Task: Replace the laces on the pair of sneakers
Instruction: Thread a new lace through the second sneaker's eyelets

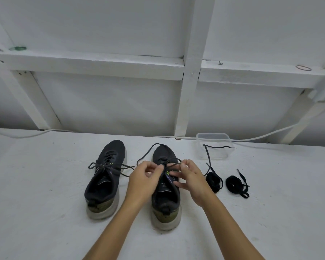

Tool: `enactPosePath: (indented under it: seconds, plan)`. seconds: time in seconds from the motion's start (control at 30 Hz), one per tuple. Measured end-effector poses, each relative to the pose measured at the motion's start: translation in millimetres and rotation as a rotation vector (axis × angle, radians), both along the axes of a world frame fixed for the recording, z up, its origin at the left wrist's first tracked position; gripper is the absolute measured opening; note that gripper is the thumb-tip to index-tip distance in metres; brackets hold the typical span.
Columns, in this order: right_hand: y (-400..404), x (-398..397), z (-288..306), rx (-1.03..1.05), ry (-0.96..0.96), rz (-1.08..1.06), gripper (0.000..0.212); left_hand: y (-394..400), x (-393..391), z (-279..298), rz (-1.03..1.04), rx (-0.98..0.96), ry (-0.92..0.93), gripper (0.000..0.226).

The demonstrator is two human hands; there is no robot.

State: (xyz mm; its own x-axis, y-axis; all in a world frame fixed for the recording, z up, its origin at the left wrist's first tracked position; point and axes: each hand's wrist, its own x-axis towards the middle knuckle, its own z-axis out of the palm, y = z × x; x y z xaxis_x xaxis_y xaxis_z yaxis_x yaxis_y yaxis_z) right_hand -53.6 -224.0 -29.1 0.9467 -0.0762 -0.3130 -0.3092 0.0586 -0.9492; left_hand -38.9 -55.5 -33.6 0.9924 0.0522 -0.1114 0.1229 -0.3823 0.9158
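Observation:
Two dark sneakers stand side by side on the white surface, toes pointing away. The left sneaker (103, 177) is laced, its knot undone with lace ends spread sideways. Over the tongue of the right sneaker (165, 196), my left hand (144, 180) and my right hand (190, 177) each pinch a strand of its grey lace (146, 153). One loose end loops out past the toe to the left. Two bundled black laces lie to the right: one (214, 182) has a long end trailing toward the back, the other (236, 183) sits farther right.
A clear plastic container (214, 147) stands at the back right, by the wall. A white cable (270, 135) runs along the surface's rear edge. White wooden framing backs the surface.

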Motion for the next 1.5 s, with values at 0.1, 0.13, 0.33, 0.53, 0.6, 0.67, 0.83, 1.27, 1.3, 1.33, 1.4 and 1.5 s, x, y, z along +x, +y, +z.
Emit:
enactPosePath:
  seconds: [0.1, 0.13, 0.33, 0.53, 0.6, 0.67, 0.83, 1.27, 1.3, 1.33, 1.4, 1.5]
  plan:
    - [-1, 2, -1, 0.029, 0.004, 0.007, 0.021, -8, -8, -2, -0.055, 0.100, -0.032, 0.015]
    - [-2, 3, -1, 0.048, 0.002, -0.003, 0.021, -10, -11, -4, -0.030, 0.146, -0.069, 0.021]
    - [-38, 14, 13, 0.350, -0.130, -0.327, 0.027, -1, -9, -8, 0.102, 0.221, -0.110, 0.043]
    - [-47, 15, 17, 0.150, -0.085, -0.204, 0.011, -13, -9, 5, -0.097, 0.302, -0.021, 0.030]
    - [-41, 17, 16, -0.215, -0.063, -0.047, 0.011, -20, -10, 8, -0.179, 0.368, 0.030, 0.033]
    - [-35, 19, 17, -0.556, -0.087, 0.130, 0.018, -23, -8, 9, -0.218, 0.362, 0.067, 0.037]
    - [-26, 20, 20, -0.780, -0.094, 0.384, 0.022, -14, -4, 11, -0.204, 0.172, 0.173, 0.035]
    - [-31, 30, 50, 0.169, -0.222, 0.115, 0.039, -12, -12, 7, -0.277, 0.184, 0.295, 0.023]
    - [-33, 31, 50, 0.292, -0.214, 0.057, 0.033, -10, -13, 6, -0.278, 0.173, 0.294, 0.024]
    - [-34, 32, 49, 0.298, -0.188, 0.019, 0.026, -10, -13, 5, -0.283, 0.164, 0.278, 0.025]
    - [-34, 31, 42, -0.028, -0.117, 0.022, 0.026, -13, -13, 4, -0.288, 0.161, 0.236, 0.032]
    - [-36, 26, 28, -0.566, -0.054, 0.178, 0.031, -18, -12, 5, -0.278, 0.212, 0.231, 0.041]
